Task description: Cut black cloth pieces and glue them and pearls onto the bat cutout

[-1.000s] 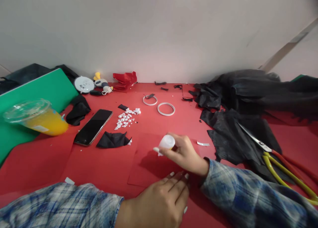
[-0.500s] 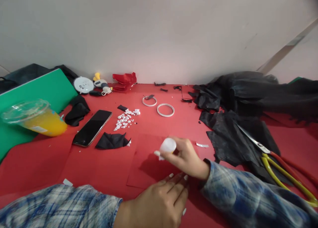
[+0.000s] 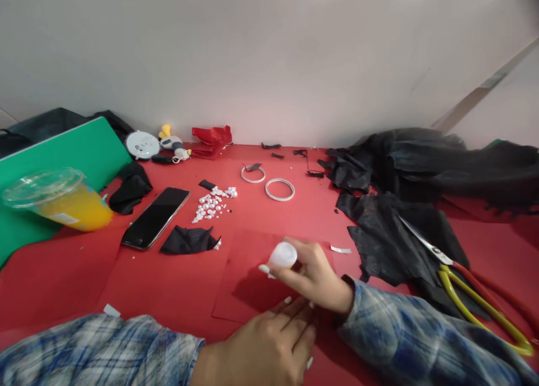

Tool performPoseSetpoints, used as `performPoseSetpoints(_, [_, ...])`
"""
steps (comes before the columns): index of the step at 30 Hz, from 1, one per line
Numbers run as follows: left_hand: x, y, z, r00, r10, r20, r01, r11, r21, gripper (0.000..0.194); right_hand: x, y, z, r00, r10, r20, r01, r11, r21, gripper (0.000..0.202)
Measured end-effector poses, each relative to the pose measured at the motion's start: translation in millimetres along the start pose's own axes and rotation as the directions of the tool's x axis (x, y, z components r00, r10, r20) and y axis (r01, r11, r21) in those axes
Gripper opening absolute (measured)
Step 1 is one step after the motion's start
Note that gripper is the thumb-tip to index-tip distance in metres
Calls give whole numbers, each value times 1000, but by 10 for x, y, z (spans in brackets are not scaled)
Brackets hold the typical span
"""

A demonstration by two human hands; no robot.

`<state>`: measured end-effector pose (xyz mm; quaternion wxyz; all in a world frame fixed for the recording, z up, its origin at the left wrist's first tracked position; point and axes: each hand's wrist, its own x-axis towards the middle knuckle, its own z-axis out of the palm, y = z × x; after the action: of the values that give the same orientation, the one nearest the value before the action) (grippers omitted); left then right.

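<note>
No lettering legible in view: dark marks (image 3: 138, 148) on the round white disc (image 3: 144, 143) at the back left are too small to make out, the pale label (image 3: 67, 218) on the cup of orange drink (image 3: 71, 201) is blurred past reading, and the cup's blue marks (image 3: 89, 190) form no readable character.

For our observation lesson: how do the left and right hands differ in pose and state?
The right hand grips a small white-topped container; the left hand lies back upward, fingers extended, with nothing visible in it. The right hand is over the red sheet; the left hand is at its near edge. Both have pale nails and plaid sleeves.
</note>
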<state>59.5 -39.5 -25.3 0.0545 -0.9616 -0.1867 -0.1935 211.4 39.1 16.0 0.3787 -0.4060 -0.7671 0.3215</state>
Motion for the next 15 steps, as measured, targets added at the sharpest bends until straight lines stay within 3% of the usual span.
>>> performPoseSetpoints(5, [-12,9,41,1000,-9,6,9,1000,-7,38,-9,14,-9,996,9,-91,-13,999,-47,36])
performPoseSetpoints(8, [-11,6,35,1000,-28,-5,28,1000,-1,37,-24,24,-14,999,-14,36,14,1000,12,32])
performPoseSetpoints(12, [-8,-7,26,999,6,-36,-5,999,35,37,-18,35,-37,992,32,-119,-36,999,-30,34])
performPoseSetpoints(15, [-12,-8,40,997,-19,-81,21,999,35,36,-20,27,-39,1000,-4,-13,4,1000,3,32])
